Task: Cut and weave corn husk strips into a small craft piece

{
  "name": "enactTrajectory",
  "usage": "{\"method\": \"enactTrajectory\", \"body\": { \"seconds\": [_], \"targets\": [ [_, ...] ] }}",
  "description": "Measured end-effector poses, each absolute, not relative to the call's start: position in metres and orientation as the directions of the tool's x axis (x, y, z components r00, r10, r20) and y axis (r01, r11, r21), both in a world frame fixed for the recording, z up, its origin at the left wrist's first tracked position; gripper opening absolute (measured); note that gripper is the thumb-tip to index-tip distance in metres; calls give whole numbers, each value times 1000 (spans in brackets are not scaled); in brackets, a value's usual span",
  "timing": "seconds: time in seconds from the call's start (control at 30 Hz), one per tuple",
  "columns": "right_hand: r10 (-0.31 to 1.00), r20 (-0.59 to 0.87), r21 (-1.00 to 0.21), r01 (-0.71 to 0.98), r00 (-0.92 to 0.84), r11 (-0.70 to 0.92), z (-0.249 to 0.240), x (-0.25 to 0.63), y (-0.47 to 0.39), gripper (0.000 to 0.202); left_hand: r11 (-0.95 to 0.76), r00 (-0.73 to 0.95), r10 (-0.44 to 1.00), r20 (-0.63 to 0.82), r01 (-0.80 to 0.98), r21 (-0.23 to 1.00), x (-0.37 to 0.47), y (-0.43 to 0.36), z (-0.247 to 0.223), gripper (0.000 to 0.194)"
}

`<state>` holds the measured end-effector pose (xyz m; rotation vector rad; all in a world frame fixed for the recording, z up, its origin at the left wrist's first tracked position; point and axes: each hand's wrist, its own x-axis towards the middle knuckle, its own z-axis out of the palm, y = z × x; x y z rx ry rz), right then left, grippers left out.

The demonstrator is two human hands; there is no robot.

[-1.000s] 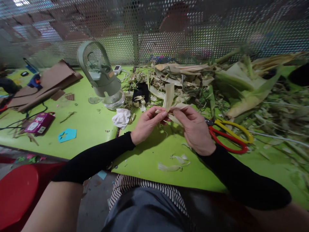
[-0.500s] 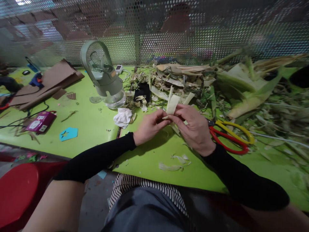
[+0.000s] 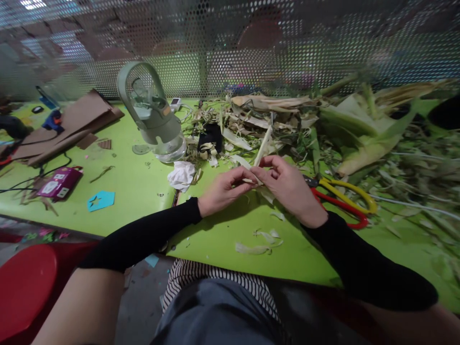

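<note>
Both my hands meet above the green table (image 3: 212, 239), pinching pale corn husk strips (image 3: 264, 146). My left hand (image 3: 224, 189) is closed, thumb and forefinger pressed on the lower ends. My right hand (image 3: 289, 189) grips the husk from the other side, its fingers partly covering it. One strip stands up beyond the fingertips and others stick out to the left and below. Red and yellow handled scissors (image 3: 345, 201) lie just right of my right hand. Small husk scraps (image 3: 253, 248) rest on the table nearer to me.
A water bottle (image 3: 158, 124) stands at the back left, with crumpled tissue (image 3: 181, 175) before it. Husk shreds are heaped behind my hands, and a large corn husk (image 3: 370, 148) lies right. Farther left are a purple power socket (image 3: 59, 183), brown paper (image 3: 72, 127) and a blue paper piece (image 3: 101, 201).
The broad folded husk between my fingers now shows as a narrow strip pointing up and away. My right hand has turned and shifted slightly; my left moved slightly right.
</note>
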<state>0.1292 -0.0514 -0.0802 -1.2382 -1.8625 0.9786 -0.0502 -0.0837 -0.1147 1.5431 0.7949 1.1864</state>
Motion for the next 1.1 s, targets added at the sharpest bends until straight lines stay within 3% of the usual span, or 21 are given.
{"method": "enactTrajectory", "body": {
  "seconds": [0.23, 0.43, 0.63, 0.7, 0.73, 0.8, 0.9, 1.0, 1.1],
  "targets": [
    [864, 416, -729, 463, -284, 504, -88, 129, -55, 21, -64, 395, 907, 146, -213, 975, -46, -84, -115, 37],
    [612, 683, -264, 647, -398, 715, -88, 128, -63, 23, 31, 364, 930, 55, -226, 974, -45, -87, -111, 42],
    [414, 738, 45, 652, -532, 757, -80, 135, -69, 36, 174, 276, 958, -73, -362, 916, -44, -87, -108, 40],
    [390, 725, 11, 576, -567, 817, -80, 135, -68, 37, 228, 264, 956, -127, -397, 889, -43, -87, -109, 35],
    [413, 701, -69, 521, -581, 851, -80, 135, -66, 34, 249, 270, 952, -145, -403, 881, -43, -86, -109, 32],
    [512, 618, -313, 411, -596, 856, -80, 134, -63, 30, 273, 293, 943, -160, -404, 873, -42, -87, -111, 27],
    [703, 487, -600, 387, -518, 701, -80, 131, -61, 34, 272, 309, 939, -150, -400, 875, -41, -89, -112, 23],
    [827, 379, -708, 446, -415, 548, -78, 129, -63, 42, 247, 293, 947, -130, -407, 879, -40, -90, -111, 21],
    [854, 347, -707, 491, -387, 509, -75, 127, -64, 42, 245, 280, 951, -133, -418, 875, -39, -89, -108, 23]
  ]
}}
